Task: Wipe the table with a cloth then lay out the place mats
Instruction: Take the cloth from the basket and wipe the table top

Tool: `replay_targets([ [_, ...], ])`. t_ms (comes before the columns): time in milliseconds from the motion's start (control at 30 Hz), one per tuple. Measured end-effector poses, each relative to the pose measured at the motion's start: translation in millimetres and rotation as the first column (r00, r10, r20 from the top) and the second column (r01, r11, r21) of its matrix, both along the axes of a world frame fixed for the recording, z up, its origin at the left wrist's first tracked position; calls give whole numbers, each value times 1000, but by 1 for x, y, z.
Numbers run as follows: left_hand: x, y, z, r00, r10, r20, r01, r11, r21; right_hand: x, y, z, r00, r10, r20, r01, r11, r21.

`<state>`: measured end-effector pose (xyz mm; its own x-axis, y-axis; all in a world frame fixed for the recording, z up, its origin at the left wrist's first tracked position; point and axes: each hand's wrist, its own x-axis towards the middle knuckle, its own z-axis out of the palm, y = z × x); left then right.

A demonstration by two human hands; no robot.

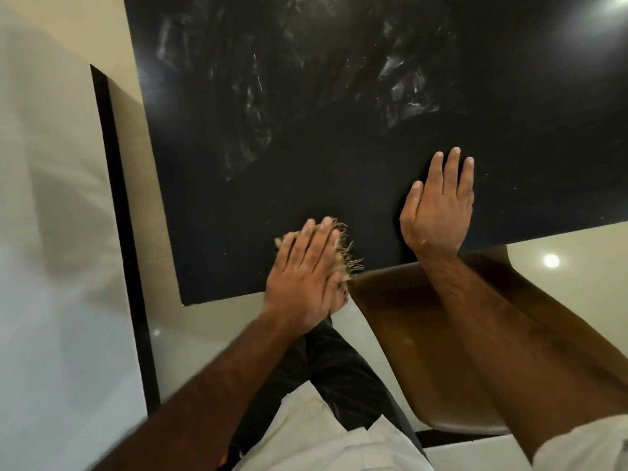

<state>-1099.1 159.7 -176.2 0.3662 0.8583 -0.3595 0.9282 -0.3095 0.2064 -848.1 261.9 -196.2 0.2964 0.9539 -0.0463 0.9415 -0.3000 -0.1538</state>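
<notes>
Near the front edge of a black table (339, 130), seen from the head camera looking steeply down, the person's left hand (302, 277) lies flat with its fingers extended and held close together, palm down on a tan cloth (345, 256). Most of the cloth is hidden under that hand; only a frayed fringe of loose threads shows past the fingertips and along the hand's right side, and a small pale corner peeks out at the left of the fingers. The cloth sits right at the table's near edge, just inside it. The hand looks slightly blurred.

To the right of the cloth and a little farther in on the table, the right hand (438, 212) rests flat on the dark surface, palm down, fingers straight and loosely together, thumb angled out to the left. It is not touching the cloth; a strip of bare tabletop lies between them. This hand holds nothing.

Pale smears and streaks mark the table farther from the person, while the part around the hands appears plain and dark. A brown chair (401, 317) stands just below the table edge, under the right forearm. Beige glossy floor (204, 334) shows around the table's corner, and the person's dark trousers (339, 368) and white shirt (323, 436) fill the bottom of the view.
</notes>
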Motion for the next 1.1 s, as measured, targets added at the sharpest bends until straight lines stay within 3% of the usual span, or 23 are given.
replay_targets([
  [167, -70, 8, 1, 980, 181, -81, -182, 983, -9, -6, -1, 3, 995, 97, 0, -97, 995, -7],
  [300, -51, 69, -3, 966, 256, -41, -251, 963, 102, -27, -6, 1, 967, 254, 1, -253, 967, -31],
  [400, -7, 96, -4, 986, 162, -27, -157, 979, 128, -36, -6, 0, 976, 216, -5, -216, 976, -14],
  [500, 23, 70, -1, 998, -70, 0, 70, 993, 96, -30, -6, 1, 985, 162, -59, -162, 987, 6],
  [567, 14, 46, 0, 991, -134, 2, 133, 990, 52, -27, -5, 1, 989, 120, -85, -119, 993, 17],
  [700, -41, 31, 1, 996, -56, -67, 56, 998, 0, -27, -4, 4, 993, 63, -101, -63, 998, 4],
  [833, -73, 82, -4, 997, 14, -75, -9, 998, 65, -26, -4, 2, 992, 42, -123, -44, 999, -20],
  [1000, -4, 184, -10, 1000, 5, -8, -3, 979, 203, -23, -4, -6, 985, 39, -170, -40, 999, -4],
  [1100, 56, 202, -12, 995, -92, 35, 83, 976, 203, -22, -4, -4, 956, 5, -294, 18, 997, 75],
])
